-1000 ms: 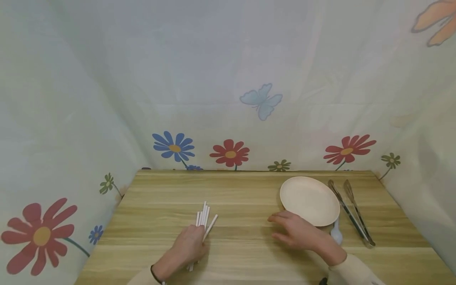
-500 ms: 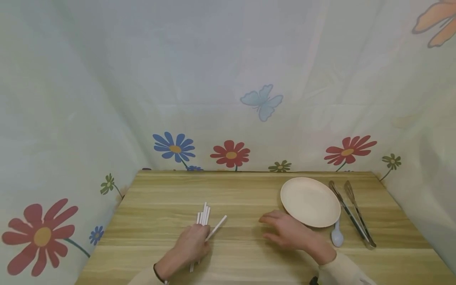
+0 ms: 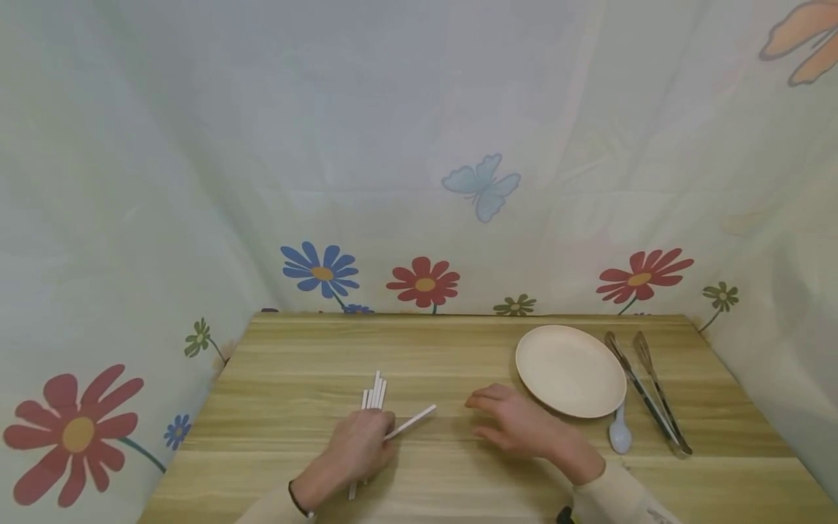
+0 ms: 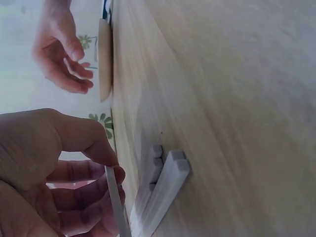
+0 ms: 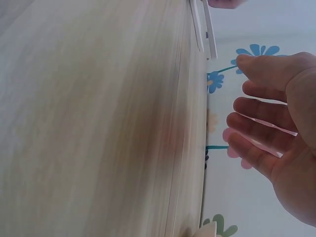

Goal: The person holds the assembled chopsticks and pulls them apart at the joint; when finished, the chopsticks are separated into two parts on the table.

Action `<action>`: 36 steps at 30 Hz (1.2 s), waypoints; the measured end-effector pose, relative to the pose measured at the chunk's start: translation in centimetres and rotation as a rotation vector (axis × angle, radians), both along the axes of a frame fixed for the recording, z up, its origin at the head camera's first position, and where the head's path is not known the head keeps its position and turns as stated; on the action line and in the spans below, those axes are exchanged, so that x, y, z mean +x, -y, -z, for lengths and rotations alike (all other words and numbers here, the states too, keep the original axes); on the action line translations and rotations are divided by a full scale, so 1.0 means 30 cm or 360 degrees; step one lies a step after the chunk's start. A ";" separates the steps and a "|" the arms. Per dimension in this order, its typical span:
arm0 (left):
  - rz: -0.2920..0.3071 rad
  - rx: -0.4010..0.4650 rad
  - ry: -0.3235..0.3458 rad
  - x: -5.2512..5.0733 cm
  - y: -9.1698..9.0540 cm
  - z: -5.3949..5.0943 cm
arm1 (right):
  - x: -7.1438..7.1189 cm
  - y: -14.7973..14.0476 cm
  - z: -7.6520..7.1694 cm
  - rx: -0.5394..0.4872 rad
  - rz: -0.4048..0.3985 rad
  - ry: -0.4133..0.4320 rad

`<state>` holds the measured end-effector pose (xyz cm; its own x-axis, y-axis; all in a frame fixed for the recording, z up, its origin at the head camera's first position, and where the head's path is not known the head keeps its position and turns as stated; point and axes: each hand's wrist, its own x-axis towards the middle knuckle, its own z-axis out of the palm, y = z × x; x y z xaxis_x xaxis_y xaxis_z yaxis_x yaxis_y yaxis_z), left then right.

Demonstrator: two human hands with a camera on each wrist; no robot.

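Observation:
Several white chopsticks [image 3: 373, 397] lie side by side on the table under my left hand [image 3: 356, 445]. One more chopstick [image 3: 412, 422] is pinched between that hand's thumb and fingers and points up and to the right, apart from the bundle. In the left wrist view the held chopstick [image 4: 115, 202] is at the fingertips, with the bundle's ends [image 4: 170, 170] on the wood beside it. My right hand [image 3: 517, 422] hovers over the table left of the plate, holding nothing. Its fingers are relaxed and slightly bent in the right wrist view, with the palm [image 5: 296, 163] showing.
A round cream plate [image 3: 571, 371] sits at the right. By its near edge lies a pale spoon [image 3: 620, 435], partly under or behind the plate. Farther right are metal tongs [image 3: 648, 393], spread apart. A flowered cloth [image 3: 393, 145] hangs behind the wood-grain table [image 3: 281, 364].
The single chopstick has swung rightward and away from the bundle in my left hand. My right hand has moved left, nearer to it, uncovering more of the spoon.

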<state>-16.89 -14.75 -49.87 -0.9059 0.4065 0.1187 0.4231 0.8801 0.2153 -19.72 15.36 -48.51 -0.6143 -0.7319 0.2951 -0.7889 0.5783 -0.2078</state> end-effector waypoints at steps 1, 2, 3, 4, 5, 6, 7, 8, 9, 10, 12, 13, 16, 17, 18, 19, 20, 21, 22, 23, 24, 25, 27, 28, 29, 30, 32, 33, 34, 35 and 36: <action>0.0004 -0.0003 -0.0022 -0.002 -0.002 0.000 | -0.001 0.004 0.000 0.0002 -0.0002 -0.0006; 0.0009 -0.0002 -0.0039 -0.003 -0.004 -0.001 | -0.002 0.008 -0.001 -0.0001 -0.0008 -0.0005; 0.0010 0.0000 -0.0047 -0.005 -0.007 -0.001 | -0.003 0.012 0.000 -0.0003 -0.0012 -0.0007; 0.0012 0.0004 -0.0058 -0.006 -0.010 -0.002 | -0.003 0.016 0.000 -0.0004 -0.0018 -0.0012; 0.0014 0.0005 -0.0071 -0.007 -0.012 -0.003 | -0.004 0.020 0.001 -0.0006 -0.0023 -0.0017; 0.0012 0.0007 -0.0071 -0.009 -0.015 -0.005 | -0.005 0.024 0.002 -0.0009 -0.0029 -0.0020; 0.0011 0.0010 -0.0072 -0.009 -0.019 -0.007 | -0.005 0.028 0.001 -0.0015 -0.0033 -0.0021; 0.0012 0.0008 -0.0076 -0.010 -0.022 -0.010 | -0.006 0.032 0.002 -0.0018 -0.0036 -0.0027; 0.0015 0.0004 -0.0086 -0.010 -0.025 -0.012 | -0.005 0.035 0.002 -0.0022 -0.0038 -0.0034; 0.0018 -0.0002 -0.0095 -0.010 -0.029 -0.016 | -0.005 0.038 0.002 -0.0024 -0.0040 -0.0041; 0.0022 -0.0003 -0.0104 -0.013 -0.036 -0.019 | -0.004 0.042 0.002 -0.0029 -0.0044 -0.0051; 0.0026 -0.0005 -0.0109 -0.015 -0.039 -0.021 | -0.005 0.044 0.003 -0.0030 -0.0047 -0.0057; 0.0048 0.0002 -0.0116 -0.023 -0.049 -0.025 | -0.005 0.049 0.005 -0.0024 -0.0056 -0.0077; 0.0058 0.0008 -0.0119 -0.027 -0.051 -0.025 | -0.005 0.050 0.007 -0.0023 -0.0056 -0.0082; 0.0075 0.0016 -0.0128 -0.029 -0.053 -0.026 | -0.005 0.051 0.008 -0.0017 -0.0057 -0.0085; 0.0088 0.0021 -0.0129 -0.031 -0.056 -0.030 | -0.005 0.053 0.008 -0.0015 -0.0057 -0.0087; 0.0105 0.0028 -0.0139 -0.033 -0.059 -0.030 | -0.005 0.055 0.009 -0.0011 -0.0055 -0.0087; 0.0122 0.0037 -0.0155 -0.035 -0.061 -0.032 | -0.004 0.056 0.008 -0.0011 -0.0055 -0.0084; 0.0139 0.0042 -0.0174 -0.036 -0.063 -0.033 | -0.003 0.058 0.007 -0.0006 -0.0053 -0.0079; 0.0155 0.0049 -0.0189 -0.038 -0.066 -0.034 | -0.003 0.059 0.007 -0.0001 -0.0051 -0.0076; 0.0170 0.0054 -0.0211 -0.039 -0.068 -0.035 | -0.003 0.061 0.006 0.0007 -0.0048 -0.0071; 0.0182 0.0053 -0.0232 -0.041 -0.070 -0.035 | -0.003 0.063 0.005 0.0008 -0.0045 -0.0067; 0.0202 0.0061 -0.0259 -0.043 -0.075 -0.036 | -0.003 0.066 0.002 0.0014 -0.0043 -0.0065; 0.0207 0.0066 -0.0265 -0.044 -0.078 -0.037 | -0.003 0.068 0.001 0.0018 -0.0042 -0.0070; 0.0212 0.0071 -0.0266 -0.044 -0.081 -0.038 | -0.002 0.070 0.000 0.0019 -0.0042 -0.0074; 0.0218 0.0082 -0.0265 -0.044 -0.083 -0.039 | -0.002 0.072 -0.001 0.0019 -0.0045 -0.0081; 0.0224 0.0100 -0.0245 -0.044 -0.089 -0.041 | -0.001 0.074 -0.001 0.0012 -0.0056 -0.0100; 0.0228 0.0106 -0.0239 -0.044 -0.091 -0.042 | -0.001 0.075 0.000 0.0007 -0.0062 -0.0111; 0.0230 0.0112 -0.0231 -0.043 -0.094 -0.043 | 0.000 0.075 0.001 -0.0001 -0.0068 -0.0121; 0.0233 0.0116 -0.0227 -0.043 -0.096 -0.043 | 0.000 0.075 0.003 -0.0010 -0.0074 -0.0130; 0.0234 0.0121 -0.0225 -0.043 -0.098 -0.043 | 0.001 0.076 0.004 -0.0020 -0.0082 -0.0141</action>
